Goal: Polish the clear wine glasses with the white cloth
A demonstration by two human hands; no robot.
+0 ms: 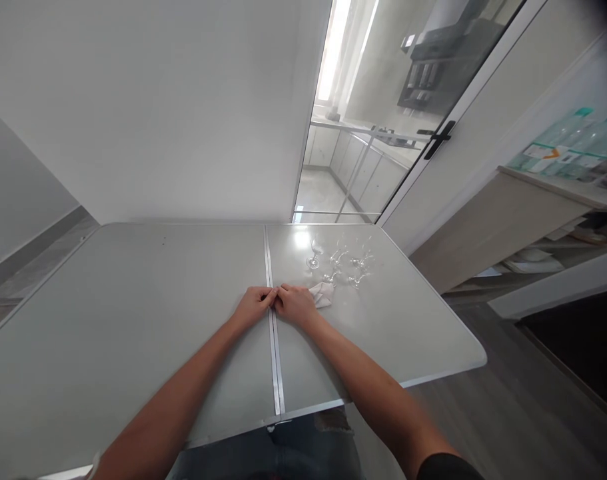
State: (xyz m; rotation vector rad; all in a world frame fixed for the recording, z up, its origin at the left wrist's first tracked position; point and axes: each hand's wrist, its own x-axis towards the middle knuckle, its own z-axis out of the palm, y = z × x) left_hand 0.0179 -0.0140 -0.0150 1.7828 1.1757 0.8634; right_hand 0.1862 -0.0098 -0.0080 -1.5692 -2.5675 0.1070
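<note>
My left hand and my right hand rest on the pale table, their fingertips meeting over the metal seam. Both have curled fingers, and I see nothing held in either; the palms are hidden. A folded white cloth lies against the outer side of my right hand. Beyond it, a clear stemmed glass stands on its foot. Several more clear glasses are grouped to its right, their see-through outlines hard to separate.
A white wall borders the table's far edge. To the right are a glass door with a black handle and a wooden shelf unit carrying large plastic bottles. The table's right corner is rounded.
</note>
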